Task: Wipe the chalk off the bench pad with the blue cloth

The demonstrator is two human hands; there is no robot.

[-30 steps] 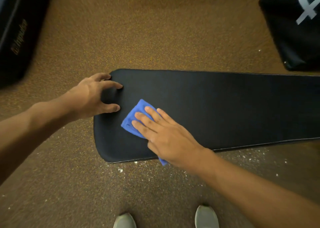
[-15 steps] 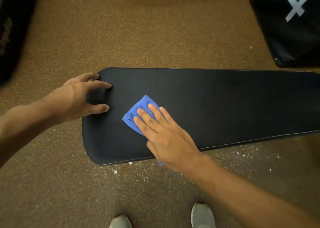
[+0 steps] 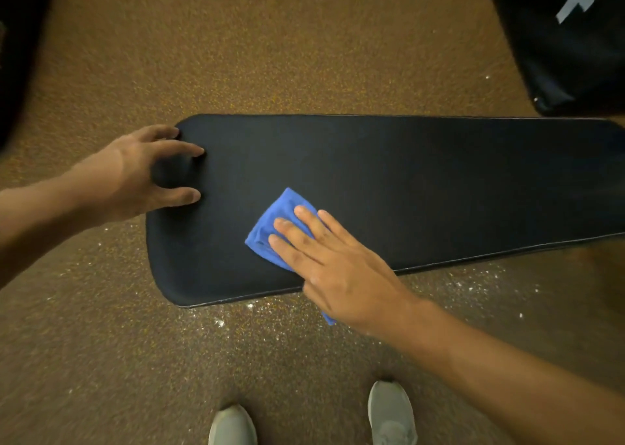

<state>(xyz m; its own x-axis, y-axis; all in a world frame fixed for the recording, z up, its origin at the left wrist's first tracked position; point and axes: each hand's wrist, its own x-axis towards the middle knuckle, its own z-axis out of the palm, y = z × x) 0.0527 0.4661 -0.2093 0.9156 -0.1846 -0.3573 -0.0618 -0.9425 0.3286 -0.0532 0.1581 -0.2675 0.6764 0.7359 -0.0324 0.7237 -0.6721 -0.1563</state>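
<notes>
A long black bench pad [image 3: 389,174] stretches from centre-left to the right edge. Its surface looks dark, with no chalk marks I can make out. A folded blue cloth [image 3: 275,223] lies on the pad near its front edge. My right hand [image 3: 334,269] presses flat on the cloth, fingers pointing up-left, and a corner of the cloth sticks out below my palm past the pad's edge. My left hand [image 3: 145,174] rests on the pad's rounded left end, fingers spread and touching the surface.
White chalk dust [image 3: 236,319] is scattered on the brown speckled floor below the pad's front edge. A black padded block with white lettering [image 3: 568,39] stands at the top right, another dark object [image 3: 17,56] at the far left. My two grey shoes [image 3: 392,414] show at the bottom.
My right hand has slid the cloth to the right along the pad, away from my left hand. The left hand has kept its place on the pad's end. The view has shifted slightly.
</notes>
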